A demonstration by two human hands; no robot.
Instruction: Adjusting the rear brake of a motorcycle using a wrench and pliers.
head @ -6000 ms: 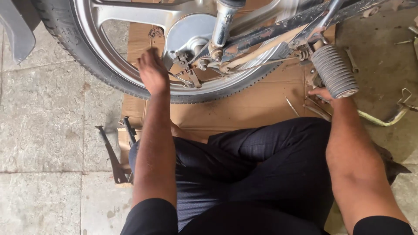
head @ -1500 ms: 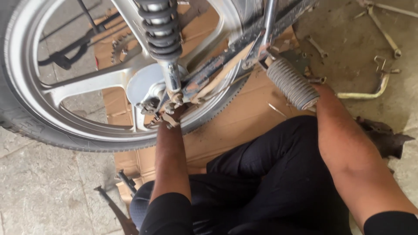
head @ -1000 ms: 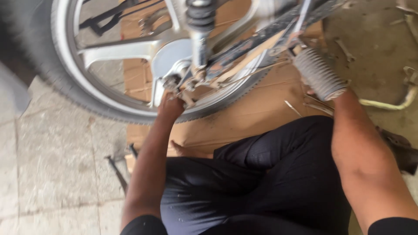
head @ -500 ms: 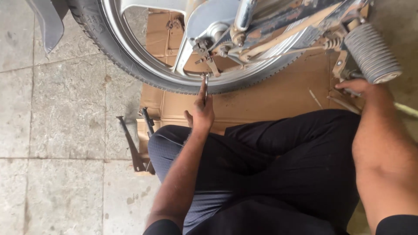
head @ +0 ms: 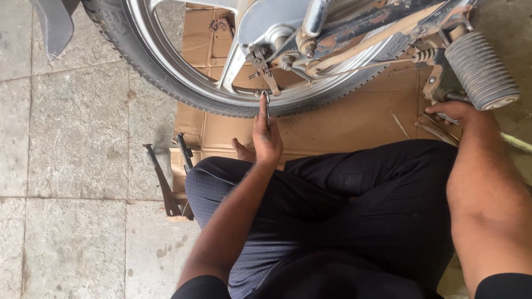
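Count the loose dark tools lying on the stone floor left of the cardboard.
2. One long dark tool lies slanted on the floor tiles; a second dark tool lies just right of it at the cardboard edge. The knee may hide others.

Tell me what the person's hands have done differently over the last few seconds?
The left hand has drawn back from the wheel hub toward the lap and now holds a slim metal tool, pointing up at the tyre's edge. The right hand stayed low beside the ribbed footpeg. The wheel, the cardboard and the dark tools on the floor lie as before.
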